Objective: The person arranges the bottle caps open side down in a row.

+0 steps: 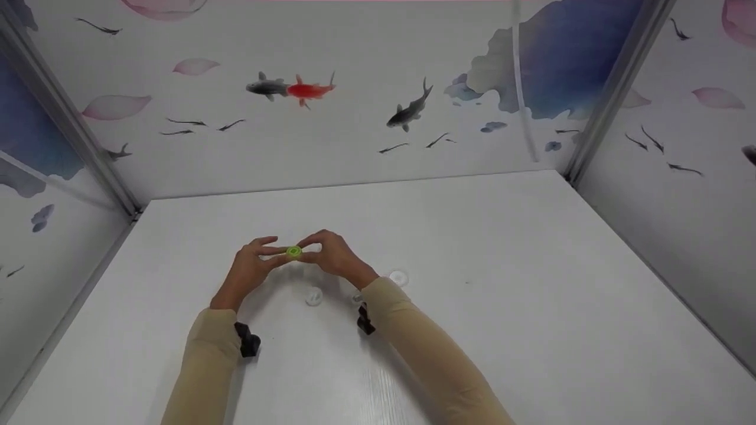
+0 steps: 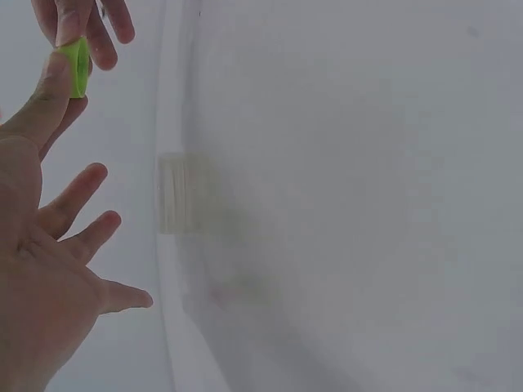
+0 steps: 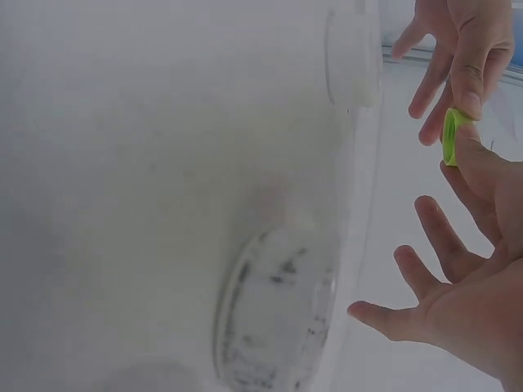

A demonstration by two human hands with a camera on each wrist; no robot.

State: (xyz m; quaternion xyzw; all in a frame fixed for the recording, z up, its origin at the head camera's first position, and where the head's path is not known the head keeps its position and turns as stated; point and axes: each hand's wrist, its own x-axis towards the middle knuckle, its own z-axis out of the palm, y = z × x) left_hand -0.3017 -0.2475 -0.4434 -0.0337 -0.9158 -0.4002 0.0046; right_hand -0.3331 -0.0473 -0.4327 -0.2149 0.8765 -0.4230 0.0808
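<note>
White fish-painted walls (image 1: 331, 147) border a white tabletop (image 1: 531, 265) that stretches wide beyond the right hand (image 1: 338, 255). Well inside its edges, that hand and the left hand (image 1: 249, 268) pinch a round lime-green plastic cap (image 1: 294, 252), other fingers spread; a clear round piece (image 1: 314, 296) lies below.

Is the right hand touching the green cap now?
Touching. The right wrist view shows the thumb of the right hand lying against the green cap, with no gap between them.
</note>
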